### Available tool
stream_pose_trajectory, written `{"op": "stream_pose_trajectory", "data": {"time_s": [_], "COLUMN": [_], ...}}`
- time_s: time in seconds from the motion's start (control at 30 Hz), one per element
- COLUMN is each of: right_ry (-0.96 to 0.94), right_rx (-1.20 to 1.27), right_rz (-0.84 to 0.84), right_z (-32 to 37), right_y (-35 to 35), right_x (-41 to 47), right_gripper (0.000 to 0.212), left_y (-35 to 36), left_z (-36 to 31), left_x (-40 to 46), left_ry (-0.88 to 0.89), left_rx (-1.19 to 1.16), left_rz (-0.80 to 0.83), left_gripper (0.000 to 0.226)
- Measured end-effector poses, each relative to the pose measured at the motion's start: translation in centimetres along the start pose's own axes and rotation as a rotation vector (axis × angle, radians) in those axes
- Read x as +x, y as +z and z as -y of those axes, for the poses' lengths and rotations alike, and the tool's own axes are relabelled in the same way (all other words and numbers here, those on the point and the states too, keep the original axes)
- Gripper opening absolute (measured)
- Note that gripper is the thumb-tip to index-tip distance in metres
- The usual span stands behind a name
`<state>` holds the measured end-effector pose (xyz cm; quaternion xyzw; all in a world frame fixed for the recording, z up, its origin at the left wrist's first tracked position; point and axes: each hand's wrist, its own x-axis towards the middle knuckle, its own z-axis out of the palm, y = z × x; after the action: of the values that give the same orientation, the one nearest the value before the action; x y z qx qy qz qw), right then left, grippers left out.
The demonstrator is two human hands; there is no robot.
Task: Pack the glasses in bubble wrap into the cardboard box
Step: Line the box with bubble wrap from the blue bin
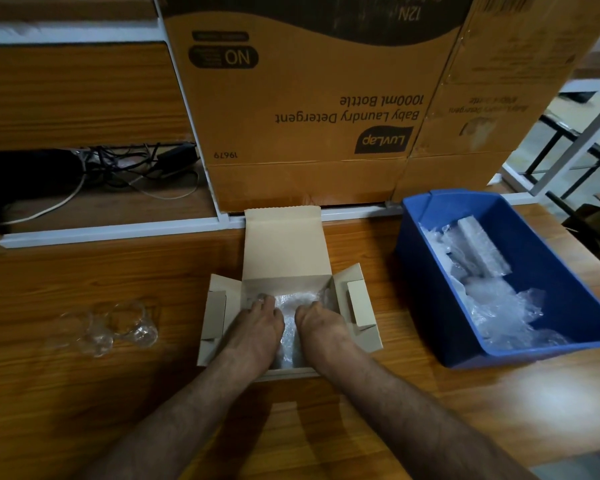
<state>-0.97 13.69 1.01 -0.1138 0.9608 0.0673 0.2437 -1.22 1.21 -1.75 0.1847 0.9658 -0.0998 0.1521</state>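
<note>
A small open cardboard box (pixel 284 244) sits on the wooden table in the middle, its lid standing up at the back and side flaps spread. Both my hands reach down inside it. My left hand (pixel 257 327) and my right hand (pixel 321 325) press on bubble wrap (pixel 291 306) that lies in the box bottom, fingers pointing away from me. The fingertips are partly hidden by the wrap and the box walls. Clear drinking glasses (pixel 118 327) lie bare on the table to the left of the box.
A blue plastic bin (pixel 430 292) with more bubble wrap (pixel 499 306) stands to the right of the box. Large brown cartons (pixel 309 98) rise behind it. A shelf with tangled cables (pixel 125 164) is at the back left.
</note>
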Motion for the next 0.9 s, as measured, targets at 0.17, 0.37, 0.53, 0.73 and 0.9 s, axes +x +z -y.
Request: {"op": "stream_pose_trajectory", "data": {"time_s": [0.17, 0.37, 0.53, 0.73, 0.9], "right_ry": [-0.013, -0.090, -0.144, -0.185, -0.202], "right_rx": [-0.006, -0.048, -0.094, -0.065, -0.029], "right_rz": [0.014, -0.001, -0.069, -0.066, -0.047], "right_z": [-0.5, -1.3, -2.1, -2.4, -2.7], "right_y": [0.1, 0.0, 0.4, 1.0, 0.8], "right_x": [0.2, 0.4, 0.5, 0.8, 0.9], "right_gripper": [0.064, 0.071, 0.071, 0.062, 0.059], "left_y": [-0.1, 0.7, 0.7, 0.8, 0.3], "left_z": [-0.1, -0.5, -0.9, -1.2, -1.3], "left_x": [0.2, 0.5, 0.7, 0.5, 0.3], "left_ry": [-0.010, -0.041, -0.074, -0.108, -0.127], "left_rx": [-0.040, -0.139, -0.157, -0.146, -0.150], "left_rz": [0.039, 0.008, -0.008, -0.042, -0.066], "left_gripper": [0.060, 0.083, 0.076, 0.061, 0.049]}}
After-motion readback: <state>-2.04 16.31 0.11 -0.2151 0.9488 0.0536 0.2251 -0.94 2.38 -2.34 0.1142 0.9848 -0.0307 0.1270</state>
